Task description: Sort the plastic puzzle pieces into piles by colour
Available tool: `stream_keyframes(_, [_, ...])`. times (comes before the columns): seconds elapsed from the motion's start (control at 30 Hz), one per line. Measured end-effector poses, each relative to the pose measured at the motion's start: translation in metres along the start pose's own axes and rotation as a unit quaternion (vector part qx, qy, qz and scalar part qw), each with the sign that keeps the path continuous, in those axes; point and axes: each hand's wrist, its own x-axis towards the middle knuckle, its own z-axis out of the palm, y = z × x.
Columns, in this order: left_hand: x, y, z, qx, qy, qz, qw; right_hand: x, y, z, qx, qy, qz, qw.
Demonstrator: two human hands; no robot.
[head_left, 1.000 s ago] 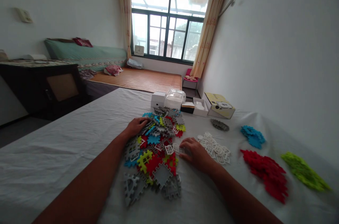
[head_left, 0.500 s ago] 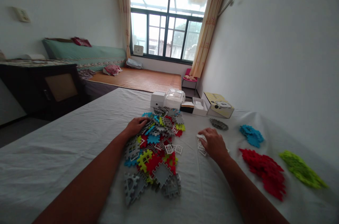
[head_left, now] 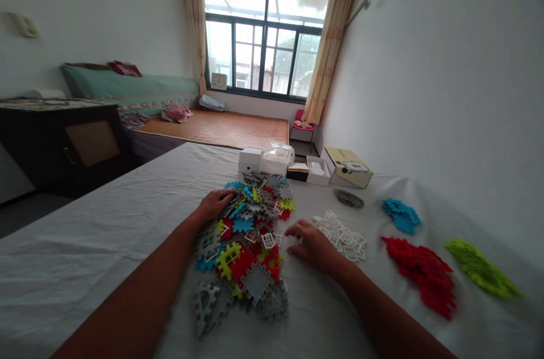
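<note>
A mixed pile of interlocking plastic building pieces (head_left: pixel 244 224), in grey, red, blue, lime and white, lies on the white cloth. My left hand (head_left: pixel 215 203) rests on its upper left edge, fingers stretched over grey pieces. To the right of the pile, my right hand (head_left: pixel 312 243) is held low with thumb and fingers apart and nothing between them. Just left of those fingertips is a white window-shaped piece (head_left: pixel 268 240) at the pile's edge. A heap of white lattice pieces (head_left: pixel 340 235) lies behind and right of my right hand.
Sorted heaps lie on the right: grey (head_left: pixel 349 198), blue (head_left: pixel 400 215), red (head_left: pixel 420 274) and lime (head_left: pixel 482 267). Along the far edge stand a white box (head_left: pixel 250 160), a clear plastic container (head_left: pixel 278 158), an open white box (head_left: pixel 318 170) and a yellow carton (head_left: pixel 348 167).
My right hand has moved left from the white heap to the mixed pile's edge, uncovering the heap. My left hand stays on the pile. The view has shifted slightly.
</note>
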Motion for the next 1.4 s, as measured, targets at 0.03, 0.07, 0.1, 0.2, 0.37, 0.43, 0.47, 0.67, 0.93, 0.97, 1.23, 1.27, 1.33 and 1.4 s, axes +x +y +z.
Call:
stream_keyframes(0.03, [0.000,0.001,0.000,-0.003,0.000,0.000,1.000,0.000,0.002,-0.002,0.014,0.005,0.008,1.000])
stream_keyframes(0.07, [0.000,0.001,-0.001,-0.006,0.000,0.000,1.000,-0.001,0.004,-0.004,0.021,0.013,0.015,1.000])
stream_keyframes(0.1, [0.000,0.002,-0.001,-0.010,-0.001,0.000,1.000,-0.001,0.007,-0.007,0.021,0.024,0.020,0.999])
stream_keyframes(0.2, [0.000,0.002,-0.001,-0.011,-0.003,0.000,1.000,-0.003,0.018,-0.023,-0.035,0.070,0.063,0.995])
stream_keyframes(0.37, [0.000,0.001,-0.001,0.005,0.002,0.014,1.000,-0.007,0.033,-0.040,-0.186,0.161,0.112,0.963])
stream_keyframes(0.43, [0.000,0.000,0.000,0.007,0.001,0.022,1.000,-0.006,0.028,-0.031,-0.160,0.138,0.069,0.975])
stream_keyframes(0.47, [0.000,0.000,0.000,0.007,-0.001,0.024,1.000,-0.005,0.022,-0.024,-0.139,0.113,0.040,0.983])
stream_keyframes(0.67, [-0.001,-0.001,-0.001,0.019,-0.004,0.025,1.000,0.002,-0.016,0.005,-0.149,-0.011,-0.067,0.986])
stream_keyframes(0.93, [-0.001,0.002,-0.001,0.017,-0.005,0.022,1.000,-0.006,0.002,-0.012,-0.146,0.004,-0.029,0.989])
stream_keyframes(0.97, [-0.001,0.002,-0.001,0.018,-0.005,0.021,1.000,-0.006,0.002,-0.011,-0.138,0.009,-0.033,0.990])
stream_keyframes(1.23, [0.001,0.000,0.000,0.011,-0.001,0.008,1.000,0.003,-0.011,0.009,-0.079,0.002,-0.005,0.997])
stream_keyframes(1.27, [0.001,0.000,0.000,0.011,-0.001,0.007,1.000,0.002,-0.010,0.008,-0.063,-0.002,0.008,0.998])
stream_keyframes(1.33, [0.000,-0.001,0.000,0.012,-0.001,0.007,1.000,-0.001,-0.004,0.001,-0.035,-0.012,0.030,0.999])
stream_keyframes(1.4, [0.000,-0.001,0.000,0.014,-0.002,0.013,1.000,-0.005,0.008,-0.012,-0.042,-0.001,0.054,0.998])
